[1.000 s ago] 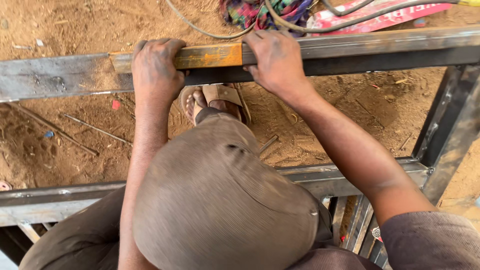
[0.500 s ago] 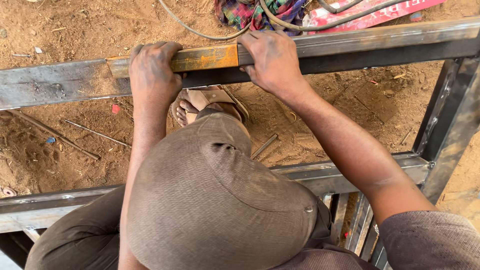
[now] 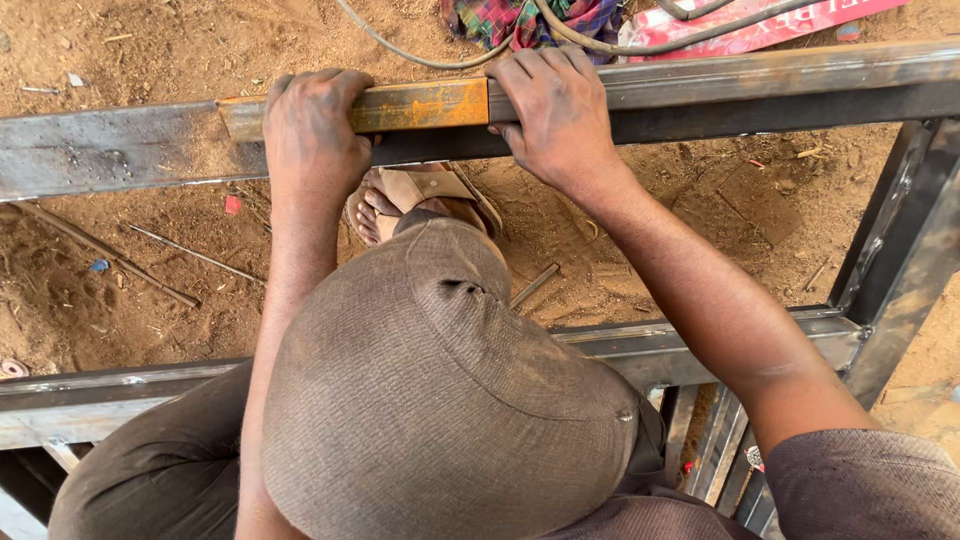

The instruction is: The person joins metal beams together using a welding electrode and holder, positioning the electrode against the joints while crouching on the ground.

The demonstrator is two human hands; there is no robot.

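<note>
Nearest to you, your raised knee in grey-brown trousers [image 3: 440, 420] fills the lower middle of the view, with the near rail of the steel frame [image 3: 700, 345] running behind it and a dark upright member [image 3: 900, 250] rising on the right to meet the far rail. Just past the knee, your foot in a tan sandal [image 3: 425, 195] rests on the sandy ground [image 3: 100, 290], where a few thin metal rods [image 3: 190, 255] lie scattered to the left. Beyond the foot, both your hands are on the rusty orange steel bar [image 3: 420, 103], which lies along the top of the far rail [image 3: 780, 85], its left end showing beside your left hand. Your left hand [image 3: 312, 130] is curled over the bar near that end, fingers wrapped down over the far edge in a closed grasp. Your right hand [image 3: 555, 110] is set just to the right, palm pressed on top and fingers bent over the far side, also closed on the bar. Farthest off, a checked cloth [image 3: 520, 18], grey cables [image 3: 640, 40] and a red printed bag [image 3: 760, 25] lie on the dirt behind the rail.
</note>
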